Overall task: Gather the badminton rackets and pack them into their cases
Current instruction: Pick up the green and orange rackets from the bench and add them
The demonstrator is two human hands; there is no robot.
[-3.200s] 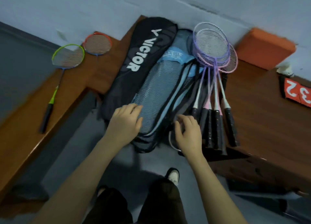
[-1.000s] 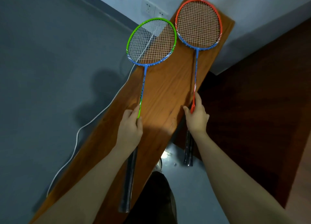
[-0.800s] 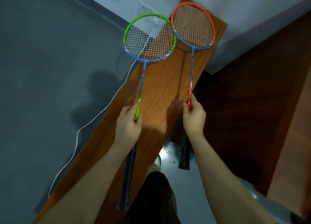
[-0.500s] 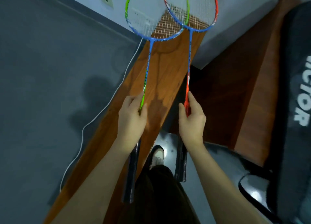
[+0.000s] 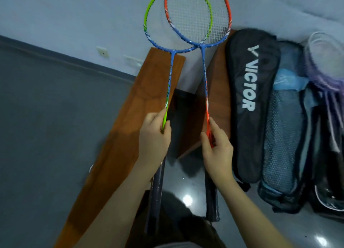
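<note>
Fingers of the left hand (image 5: 154, 136) grip the green racket (image 5: 168, 91), the right hand (image 5: 216, 149) the orange racket (image 5: 205, 87); heads overlap above. Black case (image 5: 249, 102) lies right (keep frames apart, carry level, I'd say).

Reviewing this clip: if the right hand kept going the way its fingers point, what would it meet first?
Probably the wooden bench just beyond the right hand, which grips the orange racket and points up-frame; the black VICTOR case lies off to its right. Depth is unclear.
</note>
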